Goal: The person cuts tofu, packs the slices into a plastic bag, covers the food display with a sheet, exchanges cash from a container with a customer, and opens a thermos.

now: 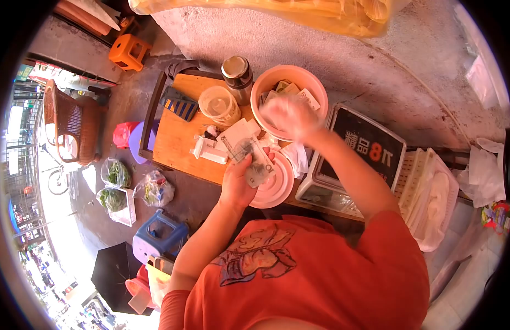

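My left hand (239,179) is closed on a banknote (259,168), held over the wooden table (175,137) beside a pink round lid (277,184). Blurred by motion, my right hand (292,116) is over a pink basin (316,82) with papers or banknotes (307,99) in it; its fingers cannot be made out. A white paper (241,132) lies just behind the held note. Left of the basin are a clear plastic tub (217,104) and a metal flask (237,74).
At the right of the table stands a black-topped box (365,144), with white plastic baskets (434,192) beyond it. A dark striped box (179,103) lies at the table's far left. Blue (158,235) and orange (128,52) stools and bagged greens (116,174) are on the floor.
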### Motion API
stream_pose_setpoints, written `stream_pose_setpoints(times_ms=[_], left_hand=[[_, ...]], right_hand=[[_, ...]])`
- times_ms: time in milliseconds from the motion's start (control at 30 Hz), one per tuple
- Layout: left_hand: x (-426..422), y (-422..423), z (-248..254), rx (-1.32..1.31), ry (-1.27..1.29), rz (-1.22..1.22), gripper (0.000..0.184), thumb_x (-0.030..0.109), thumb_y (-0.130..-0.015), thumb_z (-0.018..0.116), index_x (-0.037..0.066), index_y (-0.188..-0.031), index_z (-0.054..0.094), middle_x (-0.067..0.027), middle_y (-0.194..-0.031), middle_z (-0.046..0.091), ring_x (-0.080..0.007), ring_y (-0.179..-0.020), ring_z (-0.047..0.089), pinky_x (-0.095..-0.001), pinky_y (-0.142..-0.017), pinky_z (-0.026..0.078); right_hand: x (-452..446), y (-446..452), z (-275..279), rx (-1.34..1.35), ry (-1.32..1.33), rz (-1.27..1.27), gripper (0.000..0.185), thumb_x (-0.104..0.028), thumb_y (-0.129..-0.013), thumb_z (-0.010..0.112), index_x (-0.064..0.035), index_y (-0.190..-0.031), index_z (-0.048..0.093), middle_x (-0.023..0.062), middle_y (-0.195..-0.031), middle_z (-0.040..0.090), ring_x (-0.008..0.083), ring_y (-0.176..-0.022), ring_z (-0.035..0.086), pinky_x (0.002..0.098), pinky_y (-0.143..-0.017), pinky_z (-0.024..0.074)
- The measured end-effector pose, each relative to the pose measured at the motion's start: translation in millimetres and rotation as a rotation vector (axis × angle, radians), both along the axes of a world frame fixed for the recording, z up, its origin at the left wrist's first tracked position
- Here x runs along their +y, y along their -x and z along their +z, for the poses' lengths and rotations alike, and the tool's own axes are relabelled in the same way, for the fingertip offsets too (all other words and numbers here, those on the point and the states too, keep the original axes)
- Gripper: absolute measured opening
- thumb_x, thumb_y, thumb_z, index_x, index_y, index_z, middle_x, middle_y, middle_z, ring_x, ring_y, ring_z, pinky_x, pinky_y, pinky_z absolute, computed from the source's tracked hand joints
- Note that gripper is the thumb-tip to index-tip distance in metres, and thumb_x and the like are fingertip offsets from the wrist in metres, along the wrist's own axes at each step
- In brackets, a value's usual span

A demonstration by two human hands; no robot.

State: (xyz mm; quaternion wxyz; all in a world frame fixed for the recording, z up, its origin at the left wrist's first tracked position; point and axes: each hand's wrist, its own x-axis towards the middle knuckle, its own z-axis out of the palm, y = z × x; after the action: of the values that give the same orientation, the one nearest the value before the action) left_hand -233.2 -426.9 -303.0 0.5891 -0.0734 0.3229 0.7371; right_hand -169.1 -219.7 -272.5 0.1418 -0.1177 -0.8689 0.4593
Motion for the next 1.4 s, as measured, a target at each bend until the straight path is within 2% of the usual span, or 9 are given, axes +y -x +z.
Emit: stream_pose_setpoints(times_ms=[200, 400, 600, 833, 933, 1033, 1167, 1333, 1400], left_hand=[[-14, -10, 12, 0.059, 0.098, 0.004, 0.042, 0.010, -0.093, 0.043, -0.006, -0.131, 0.035, -0.0236, -0.125, 0.051, -0.0346, -0.113, 0.054, -0.0466, -0.097, 0.044], [-35, -7, 13, 0.031, 0.089, 0.030, 0.042, 0.009, -0.093, 0.043, -0.008, -0.130, 0.036, -0.0244, -0.125, 0.051, -0.0362, -0.113, 0.053, -0.0479, -0.098, 0.043], [-41, -5, 15, -0.006, 0.038, 0.057, 0.046, 0.011, -0.091, 0.045, -0.008, -0.132, 0.034, -0.0242, -0.126, 0.050, -0.0370, -0.115, 0.052, -0.0492, -0.100, 0.041], [-21, 0, 20, -0.060, -0.061, -0.063, 0.052, 0.017, -0.091, 0.048, -0.006, -0.135, 0.031, -0.0228, -0.130, 0.047, -0.0371, -0.120, 0.048, -0.0485, -0.100, 0.041], [-3, -3, 21, -0.181, -0.137, -0.123, 0.052, 0.021, -0.093, 0.048, -0.004, -0.135, 0.032, -0.0210, -0.130, 0.047, -0.0348, -0.121, 0.047, -0.0473, -0.100, 0.041], [11, -8, 20, -0.322, -0.214, -0.112, 0.045, 0.024, -0.095, 0.046, -0.004, -0.130, 0.038, -0.0185, -0.126, 0.051, -0.0313, -0.119, 0.050, -0.0444, -0.099, 0.042], [14, -12, -6, -0.268, -0.124, -0.046, 0.035, 0.020, -0.097, 0.042, -0.005, -0.121, 0.047, -0.0172, -0.118, 0.056, -0.0292, -0.110, 0.056, -0.0396, -0.094, 0.046], [6, -9, 14, 0.035, 0.202, 0.163, 0.028, 0.012, -0.097, 0.043, -0.006, -0.117, 0.047, -0.0183, -0.102, 0.061, -0.0282, -0.088, 0.064, -0.0367, -0.077, 0.055], [-2, -8, 8, 0.125, 0.168, 0.156, 0.025, 0.013, -0.096, 0.047, -0.005, -0.112, 0.050, -0.0158, -0.095, 0.062, -0.0256, -0.081, 0.064, -0.0348, -0.070, 0.056]], right_hand=[[54, 58, -53, -0.641, -0.584, -0.063, 0.024, -0.022, -0.082, 0.061, -0.0104, -0.100, 0.069, 0.0131, -0.103, 0.065, 0.0290, -0.098, 0.062, 0.0385, -0.084, 0.0488], [56, 66, -69, -0.767, -0.590, -0.025, 0.023, -0.021, -0.080, 0.062, -0.0122, -0.100, 0.070, 0.0123, -0.107, 0.065, 0.0286, -0.100, 0.062, 0.0383, -0.085, 0.0492], [58, 44, -11, -0.599, -0.262, -0.028, 0.016, -0.020, -0.077, 0.068, -0.0105, -0.090, 0.069, 0.0080, -0.091, 0.067, 0.0218, -0.085, 0.063, 0.0327, -0.076, 0.0500], [48, -4, 2, -0.170, 0.294, -0.585, 0.010, -0.010, -0.080, 0.069, -0.0042, -0.086, 0.065, 0.0045, -0.087, 0.065, 0.0094, -0.080, 0.059, 0.0245, -0.075, 0.0483], [21, -23, -19, 0.332, 0.238, -0.465, 0.004, -0.007, -0.081, 0.066, -0.0047, -0.083, 0.063, 0.0075, -0.090, 0.066, 0.0109, -0.083, 0.060, 0.0264, -0.075, 0.0492], [-25, -41, 3, 0.318, -0.296, -0.146, 0.005, -0.008, -0.077, 0.066, -0.0110, -0.080, 0.062, 0.0052, -0.081, 0.064, 0.0240, -0.074, 0.060, 0.0357, -0.068, 0.0480], [-64, -46, 13, 0.229, -0.086, 0.247, 0.005, -0.015, -0.077, 0.066, -0.0119, -0.080, 0.063, 0.0052, -0.074, 0.059, 0.0252, -0.072, 0.057, 0.0380, -0.068, 0.0458], [-3, -11, -7, -0.044, 0.395, -0.426, 0.021, -0.022, -0.088, 0.059, -0.0044, -0.078, 0.059, 0.0060, -0.068, 0.053, 0.0160, -0.057, 0.048, 0.0267, -0.055, 0.0406], [40, 11, -25, -0.289, -0.108, -0.523, 0.028, -0.032, -0.087, 0.062, -0.0035, -0.084, 0.063, 0.0092, -0.072, 0.059, 0.0199, -0.058, 0.053, 0.0301, -0.058, 0.0438]])
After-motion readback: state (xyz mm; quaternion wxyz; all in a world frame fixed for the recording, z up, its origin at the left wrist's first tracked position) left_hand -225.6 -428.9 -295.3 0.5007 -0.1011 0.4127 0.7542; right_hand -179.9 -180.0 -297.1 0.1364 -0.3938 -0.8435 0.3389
